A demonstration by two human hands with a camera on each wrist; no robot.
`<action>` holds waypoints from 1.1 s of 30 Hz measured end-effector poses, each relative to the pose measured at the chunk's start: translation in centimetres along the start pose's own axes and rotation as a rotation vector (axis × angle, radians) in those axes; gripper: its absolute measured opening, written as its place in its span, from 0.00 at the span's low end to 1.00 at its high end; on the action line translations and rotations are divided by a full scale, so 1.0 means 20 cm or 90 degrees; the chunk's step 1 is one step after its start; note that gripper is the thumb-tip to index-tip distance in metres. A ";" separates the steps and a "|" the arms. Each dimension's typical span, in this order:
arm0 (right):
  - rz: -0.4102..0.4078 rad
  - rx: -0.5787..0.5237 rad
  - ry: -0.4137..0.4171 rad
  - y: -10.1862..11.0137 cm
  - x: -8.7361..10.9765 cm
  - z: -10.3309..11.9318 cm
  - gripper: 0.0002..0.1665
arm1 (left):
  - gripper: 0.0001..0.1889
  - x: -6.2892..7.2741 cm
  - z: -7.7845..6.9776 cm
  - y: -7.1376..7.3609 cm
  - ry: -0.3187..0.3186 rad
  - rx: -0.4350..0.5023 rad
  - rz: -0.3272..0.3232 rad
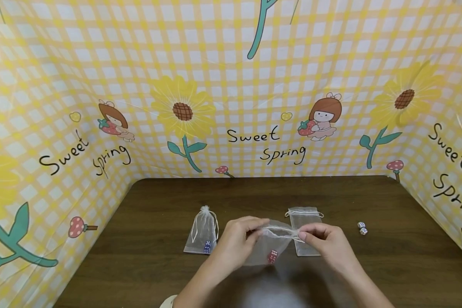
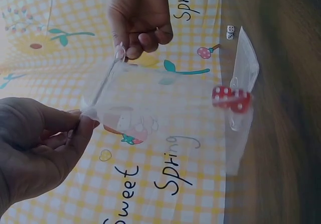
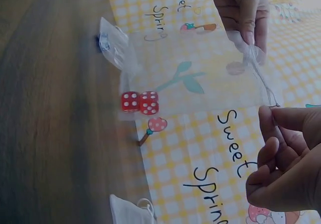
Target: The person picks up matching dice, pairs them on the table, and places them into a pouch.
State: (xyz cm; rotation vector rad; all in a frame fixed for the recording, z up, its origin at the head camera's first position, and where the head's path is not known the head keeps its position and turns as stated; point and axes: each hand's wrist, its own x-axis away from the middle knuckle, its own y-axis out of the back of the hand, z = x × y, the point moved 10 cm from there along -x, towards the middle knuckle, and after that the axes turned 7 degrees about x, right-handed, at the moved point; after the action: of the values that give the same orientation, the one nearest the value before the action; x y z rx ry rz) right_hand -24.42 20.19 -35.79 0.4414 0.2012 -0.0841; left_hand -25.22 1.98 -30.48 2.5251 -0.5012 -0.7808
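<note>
A sheer white drawstring pouch (image 1: 259,250) hangs between my two hands above the table. Two red dice (image 3: 140,103) with white dots lie at its bottom. My left hand (image 1: 236,239) pinches one top corner of the pouch. At the opposite corner, near the cord, my right hand (image 1: 329,244) pinches with thumb and forefinger, its other fingers curled in. The drawstring (image 3: 260,76) runs along the top edge between both hands. In the head view the mouth looks partly spread.
To the left stands a gathered pouch (image 1: 204,229) with blue dice (image 1: 207,247) inside. A flat pouch (image 1: 306,218) lies behind my right hand. Two white dice (image 1: 362,228) rest farther right on the dark wooden table (image 1: 158,201). A checkered cloth (image 1: 231,85) surrounds the back and sides.
</note>
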 end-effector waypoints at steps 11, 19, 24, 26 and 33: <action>-0.114 0.060 0.078 0.12 0.01 0.06 0.02 | 0.16 0.00 0.07 0.01 0.080 0.066 -0.015; -0.157 0.071 0.047 0.20 0.01 0.03 0.03 | 0.14 0.00 0.07 0.04 0.079 0.080 -0.034; -0.163 0.071 0.032 0.22 0.01 0.00 0.05 | 0.11 0.01 0.06 0.05 0.068 0.071 -0.039; -0.166 0.067 0.029 0.23 0.01 0.00 0.05 | 0.10 0.01 0.05 0.05 0.060 0.067 -0.041; -0.172 0.057 0.041 0.24 0.02 0.02 0.04 | 0.08 0.01 0.04 0.06 0.041 0.066 -0.050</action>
State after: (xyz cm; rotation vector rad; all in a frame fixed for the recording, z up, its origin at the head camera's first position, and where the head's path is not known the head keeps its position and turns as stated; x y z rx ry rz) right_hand -23.45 24.29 -33.53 0.5043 0.3215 -0.3447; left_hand -25.87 0.58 -30.52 2.6708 -0.4345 -0.7165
